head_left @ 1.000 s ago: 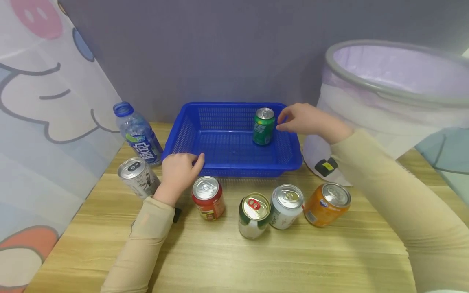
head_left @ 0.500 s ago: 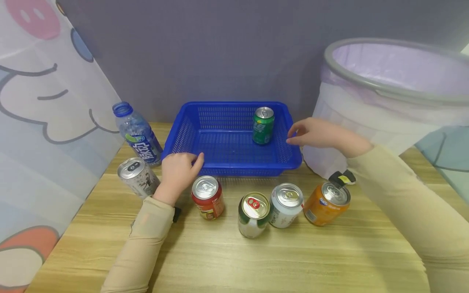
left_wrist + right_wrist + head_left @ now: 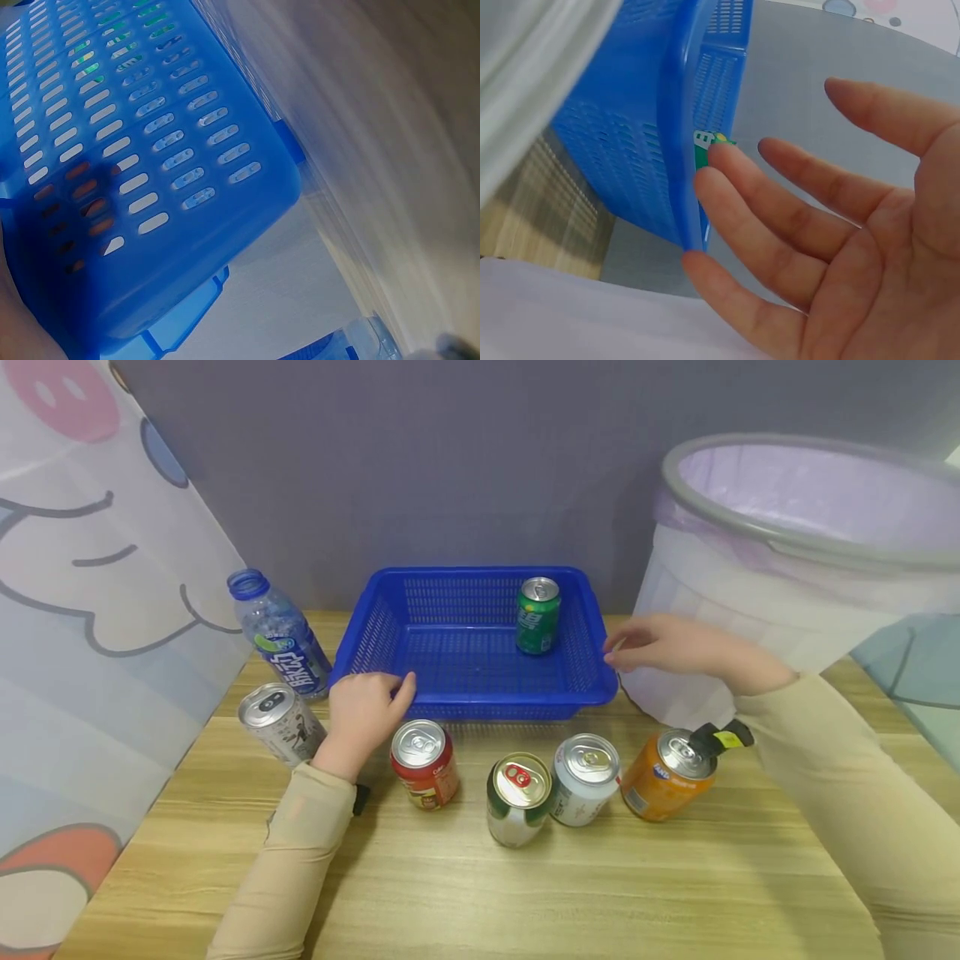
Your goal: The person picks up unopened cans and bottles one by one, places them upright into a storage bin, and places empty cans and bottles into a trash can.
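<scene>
A blue plastic basket (image 3: 480, 700) stands on the table with a green soda can (image 3: 537, 618) upright inside, near its back right. My left hand (image 3: 367, 710) grips the basket's front left rim; in the left wrist view its fingers (image 3: 86, 191) show through the slots. Beside the right rim is my right hand (image 3: 667, 646), holding nothing. In the right wrist view its fingers (image 3: 780, 210) are loosely spread close to the rim; whether they touch it I cannot tell.
Around the basket stand a blue-labelled bottle (image 3: 281, 635), a white patterned can (image 3: 283, 722), a red can (image 3: 424, 766), a green-and-gold can (image 3: 519, 802), a white can (image 3: 587, 779) and an orange can (image 3: 667, 777). A lined white bin (image 3: 720, 585) is at the right.
My right hand has drawn away from the green soda can, moving right and toward me to the basket's right rim. The left hand has stayed on the front left rim.
</scene>
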